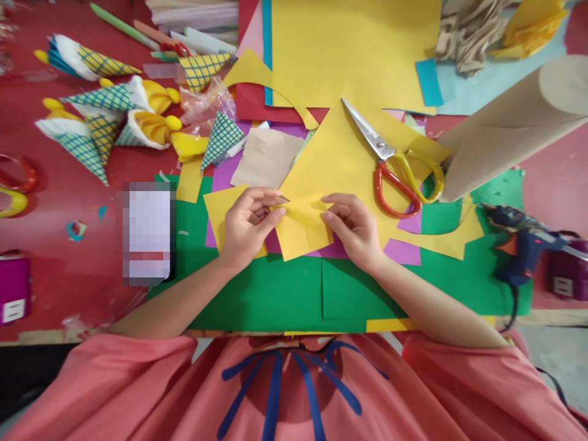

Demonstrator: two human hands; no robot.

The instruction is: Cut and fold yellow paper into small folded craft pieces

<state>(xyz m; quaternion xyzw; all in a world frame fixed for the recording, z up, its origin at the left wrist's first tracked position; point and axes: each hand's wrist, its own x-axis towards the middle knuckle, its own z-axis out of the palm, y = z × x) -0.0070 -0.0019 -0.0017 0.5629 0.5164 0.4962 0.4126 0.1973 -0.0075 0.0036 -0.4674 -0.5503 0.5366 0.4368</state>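
A small yellow paper piece (301, 229), flat and roughly square with a folded top edge, lies on green paper (275, 294) at frame centre. Its long axis runs nine to three o'clock. The left hand (248, 223) pinches its nine o'clock corner; the right hand (353, 229) pinches its three o'clock edge. Scissors (395, 162) lie at one o'clock.

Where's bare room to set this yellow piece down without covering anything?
Free: the green sheet below both hands, and red table left of the blurred phone. Crowded: paper cones upper left, scissors and cardboard roll upper right, glue gun far right.
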